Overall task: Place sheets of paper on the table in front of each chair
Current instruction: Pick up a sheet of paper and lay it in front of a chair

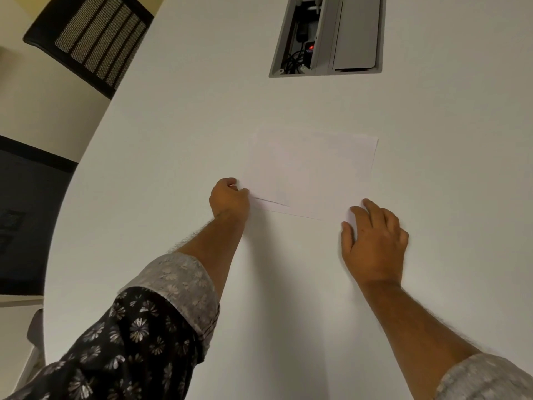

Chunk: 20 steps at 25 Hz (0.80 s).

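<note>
A white sheet of paper lies on the white table, roughly at the middle of the view, with its near edge slightly raised off the surface at the left corner, where a thin shadow line shows beneath it. The left hand is at that near left corner, its fingers curled closed in a pinch on the paper's edge. The right hand rests at the near right corner with its fingers spread and loosely open, the tips lying on the paper and pressing it flat rather than gripping it. Both forearms reach forward over the table, the left in a rolled-up dark sleeve with a flower print.

Beyond the paper, set into the table, is a grey cable box with one flap open, showing black cables and a small red light inside. At the upper left, a chair with a black mesh back stands close against the table's curved edge.
</note>
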Available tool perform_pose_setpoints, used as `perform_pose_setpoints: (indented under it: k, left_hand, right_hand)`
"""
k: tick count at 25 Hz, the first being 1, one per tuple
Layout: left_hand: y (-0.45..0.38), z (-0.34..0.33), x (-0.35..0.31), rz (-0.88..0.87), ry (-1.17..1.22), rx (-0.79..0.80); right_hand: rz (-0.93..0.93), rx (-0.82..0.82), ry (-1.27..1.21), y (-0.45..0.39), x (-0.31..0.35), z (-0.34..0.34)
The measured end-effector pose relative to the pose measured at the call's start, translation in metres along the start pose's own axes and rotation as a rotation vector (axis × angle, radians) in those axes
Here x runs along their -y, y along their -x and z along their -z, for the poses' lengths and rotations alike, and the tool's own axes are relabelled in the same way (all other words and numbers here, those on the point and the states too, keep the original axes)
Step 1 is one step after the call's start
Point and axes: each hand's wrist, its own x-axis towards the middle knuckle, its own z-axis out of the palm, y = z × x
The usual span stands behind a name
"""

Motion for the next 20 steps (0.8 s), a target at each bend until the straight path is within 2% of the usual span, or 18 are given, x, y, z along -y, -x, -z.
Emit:
perform_pose_setpoints:
  k: [7,12,16,20]
  left_hand:
    - [0.017,0.000,-0.012,-0.047,0.260,-0.004]
    - [0.059,0.010,-0.028,-0.053,0.617,0.211]
    - [0.102,0.031,-0.039,-0.142,0.718,0.328]
    - [0.150,0.071,-0.051,-0.209,0.775,0.401]
  right_hand:
    - [-0.009,-0.012,-0.041,-0.001,-0.001,-0.001]
    - [-0.058,-0.025,-0.114,-0.001,0.001,0.002]
    - [-0.070,-0.010,-0.175,-0.002,0.002,0.006]
    - [-0.148,0.134,-0.490,-0.005,-0.009,0.020]
